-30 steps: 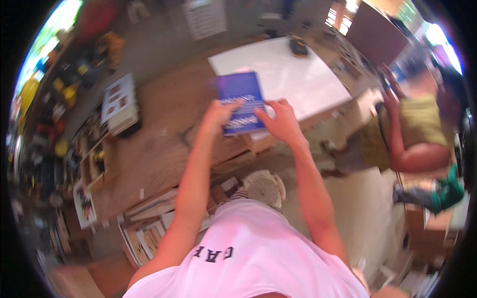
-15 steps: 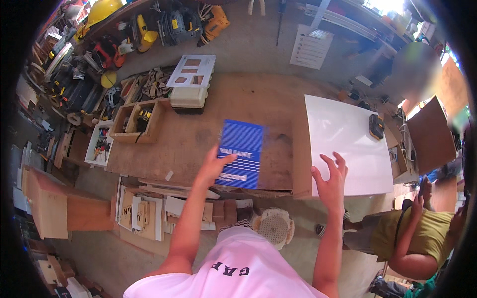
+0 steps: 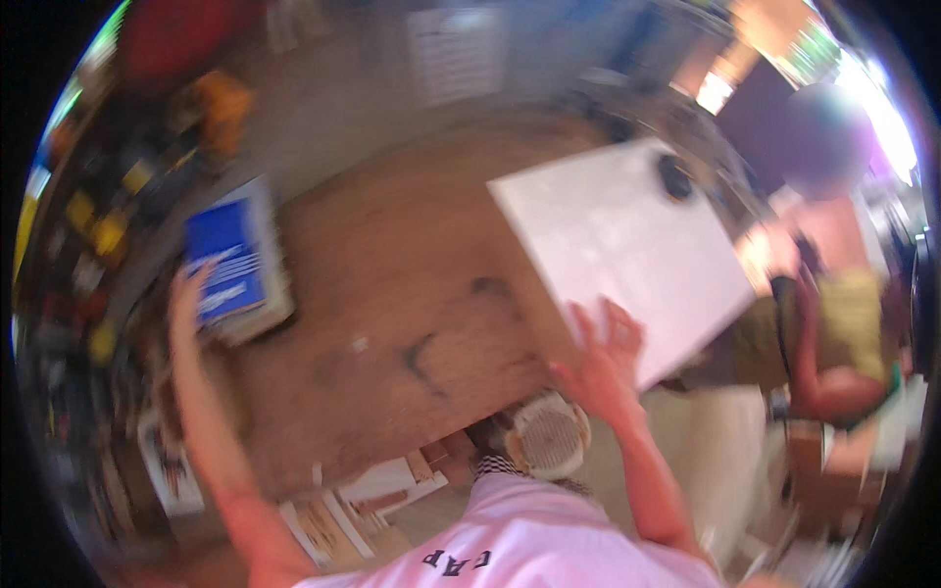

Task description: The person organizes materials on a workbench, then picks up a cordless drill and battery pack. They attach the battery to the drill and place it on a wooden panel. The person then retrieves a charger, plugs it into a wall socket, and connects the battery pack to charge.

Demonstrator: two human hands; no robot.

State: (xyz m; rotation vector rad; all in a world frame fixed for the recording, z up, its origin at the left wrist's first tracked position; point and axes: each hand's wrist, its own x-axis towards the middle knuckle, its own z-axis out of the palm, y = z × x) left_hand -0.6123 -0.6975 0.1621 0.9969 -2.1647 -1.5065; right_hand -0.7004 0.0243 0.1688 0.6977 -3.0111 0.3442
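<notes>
- The blue booklet [image 3: 227, 257] is a flat rectangle with a smooth cover and pale bands of print; it lies at the far left of the wooden workbench [image 3: 392, 323], on top of a pale, boxy slab [image 3: 263, 294] whose edges show beside and below it.
- The left hand [image 3: 186, 299] is stretched out to the booklet's lower left corner, arm nearly straight and forearm running up from the lower edge. Motion blur hides whether the fingers are together or apart, and whether they grip the cover or only touch it.
- The right hand [image 3: 598, 363] is raised with its fingers spread, and it rests at the near edge of a large white board [image 3: 627, 245], a smooth, matte rectangle lying at an angle over the right side of the bench.
- A small dark round object [image 3: 674, 178] sits on the board's far corner.
- The bench top is warm brown wood, scuffed, with dark marks near its middle.
- A round slatted white object [image 3: 547, 434] sits just below the bench edge.
- Another person [image 3: 833, 323] sits well to the right.
</notes>
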